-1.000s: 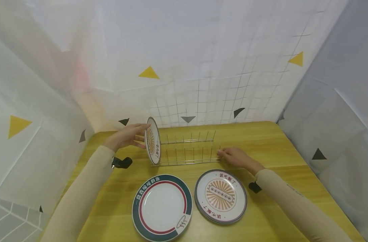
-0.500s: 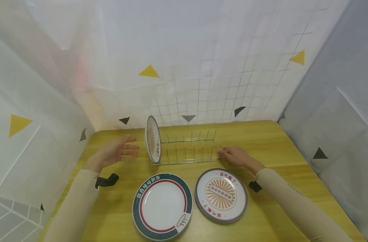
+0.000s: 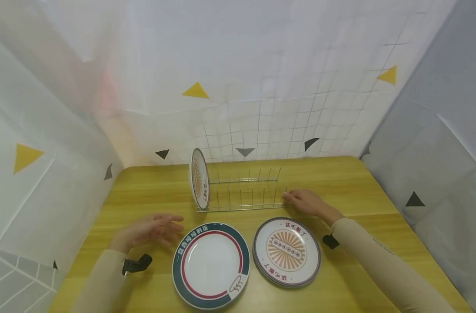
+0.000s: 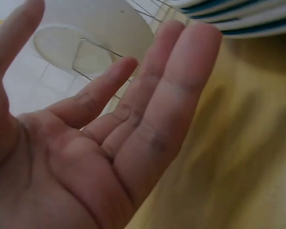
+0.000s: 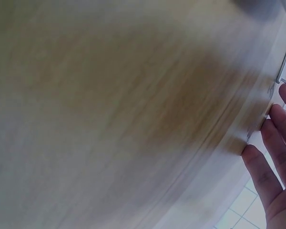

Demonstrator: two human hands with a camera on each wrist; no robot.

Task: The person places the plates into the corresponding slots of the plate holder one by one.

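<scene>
Hovering over the desk (image 3: 355,184) on the left, the left hand (image 3: 153,232) has its fingers spread and nothing in them, just beside the green-rimmed plates (image 3: 210,266). A bit farther back, one small plate (image 3: 199,180) stands on edge at the left end of the wire rack (image 3: 241,208), leaning slightly, with no hand on it. Pretty sure it'd handle stiff, light-ish and chippable, so I'd take it by the rim, thumb on one face and fingers on the other, cos the glaze is probably slippery.

The green-rimmed plates lie flat near the middle; the left wrist view shows several rims stacked. They look wider, so I'd guess heavier, and I'd lift one by its left rim, getting fingertips under the edge without dragging the ones below. The rack runs behind both stacks, thin upright wires in two rows, and those wires are what'd get in the way: a rim coming in crooked could clip one. Looks light too, probably slides if bumped.

Then the sunburst plates (image 3: 287,252), stacked flat to the right, close beside the green ones, so not much finger room between the two piles. Last up, the right hand (image 3: 305,202) has its fingertips at the rack's right end, can't tell whether it's really gripping the wire or just resting there
</scene>
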